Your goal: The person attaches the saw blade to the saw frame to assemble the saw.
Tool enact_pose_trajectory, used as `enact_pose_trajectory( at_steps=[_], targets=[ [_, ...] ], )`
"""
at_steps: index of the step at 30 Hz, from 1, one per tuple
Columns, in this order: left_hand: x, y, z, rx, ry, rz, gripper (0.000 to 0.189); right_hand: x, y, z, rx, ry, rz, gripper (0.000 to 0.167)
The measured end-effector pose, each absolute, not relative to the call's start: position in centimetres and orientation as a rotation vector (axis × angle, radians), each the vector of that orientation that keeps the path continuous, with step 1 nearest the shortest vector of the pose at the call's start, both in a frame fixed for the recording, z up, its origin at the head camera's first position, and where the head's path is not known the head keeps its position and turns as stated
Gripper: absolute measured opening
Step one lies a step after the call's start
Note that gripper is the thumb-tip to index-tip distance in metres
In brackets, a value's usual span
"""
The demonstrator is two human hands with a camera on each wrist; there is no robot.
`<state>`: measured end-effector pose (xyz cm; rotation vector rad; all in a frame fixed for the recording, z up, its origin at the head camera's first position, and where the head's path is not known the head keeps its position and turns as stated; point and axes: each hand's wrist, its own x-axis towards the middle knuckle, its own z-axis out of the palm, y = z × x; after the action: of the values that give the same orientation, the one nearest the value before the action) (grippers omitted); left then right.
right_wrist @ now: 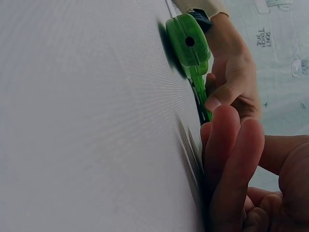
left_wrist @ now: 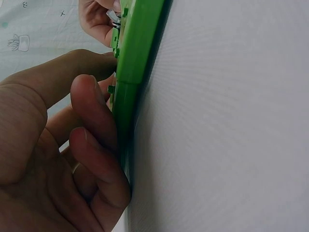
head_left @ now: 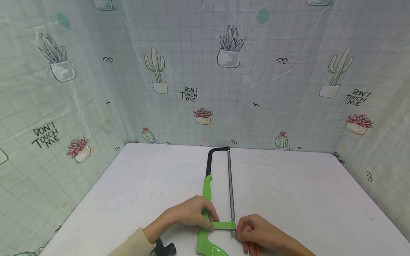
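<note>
A hacksaw with a green handle and a black front bow lies flat on the white table. Its blade side runs along the right, down to a short green arm. My left hand grips the green frame where that arm joins it, thumb on top. At the arm's outer end sits a small silver wing nut. My right hand has its thumb and curled fingers at this nut, pinching it from the right. In the right wrist view the butt of the green handle faces the camera.
A black object shows by the left sleeve at the bottom edge. The white table reaches back to a curtain printed with potted cacti, which also hangs at both sides.
</note>
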<state>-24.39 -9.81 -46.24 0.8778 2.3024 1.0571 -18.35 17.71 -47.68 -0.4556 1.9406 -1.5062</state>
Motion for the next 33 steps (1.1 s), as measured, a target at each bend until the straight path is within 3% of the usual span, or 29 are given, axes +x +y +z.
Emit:
enact_pose_trajectory(
  at_steps=[21,33],
  targets=[
    [-24.34,-9.89,-46.16,0.885,2.311,1.046,0.02,-18.31,17.51,-47.75,-0.414,2.008,-1.467,0.015],
    [-24.28,-9.9,-46.21,0.893,2.303,1.049,0.02,-18.21,17.14,-47.78,-0.343,2.09,-1.442,0.027]
  ],
)
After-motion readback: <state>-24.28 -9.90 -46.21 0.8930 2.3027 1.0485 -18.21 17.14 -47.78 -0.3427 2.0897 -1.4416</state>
